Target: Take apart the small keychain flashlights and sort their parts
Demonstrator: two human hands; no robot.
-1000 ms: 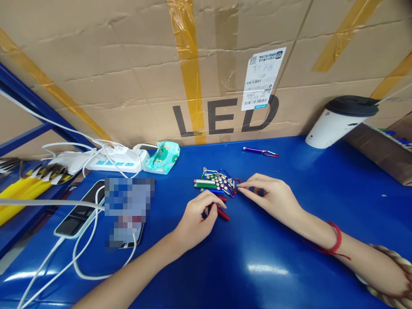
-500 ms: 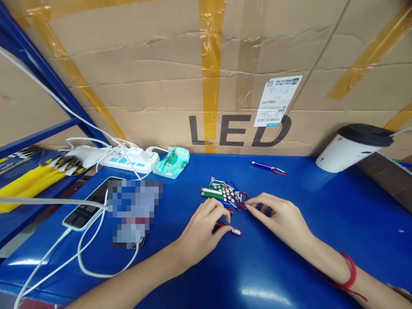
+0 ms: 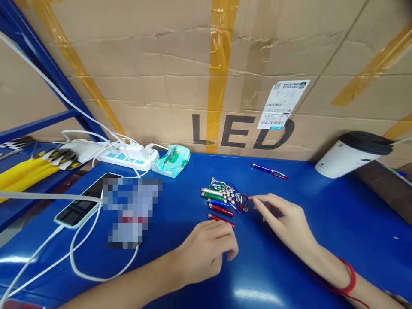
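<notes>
My left hand (image 3: 210, 249) hovers over the table just below the lower red metal tube (image 3: 220, 220). Its fingers are loosely bent, apart from the thumb, and no held thing shows. Above that tube lie another red tube (image 3: 221, 209), a blue tube (image 3: 219, 203), a green tube (image 3: 212, 196) and a silver tube (image 3: 211, 191), roughly in a row. Close to a red carabiner clip (image 3: 245, 201) are the thumb and index tips of my right hand (image 3: 286, 216), which shows nothing in its grip. Several small silver metal parts (image 3: 229, 194) are heaped among other coloured clips.
A purple pen-like tube with a red clip (image 3: 269, 171) lies farther back. A white cup (image 3: 343, 156) stands at right. Leftward are a tissue pack (image 3: 174, 162), a power strip (image 3: 128, 159), a phone (image 3: 86, 201) and white cables. A cardboard box (image 3: 161, 77) stands behind the table.
My left hand has let go of a red tube, which now lies below the other red one, and has moved toward me. My right fingertips have drawn slightly rightward from the red clip.
</notes>
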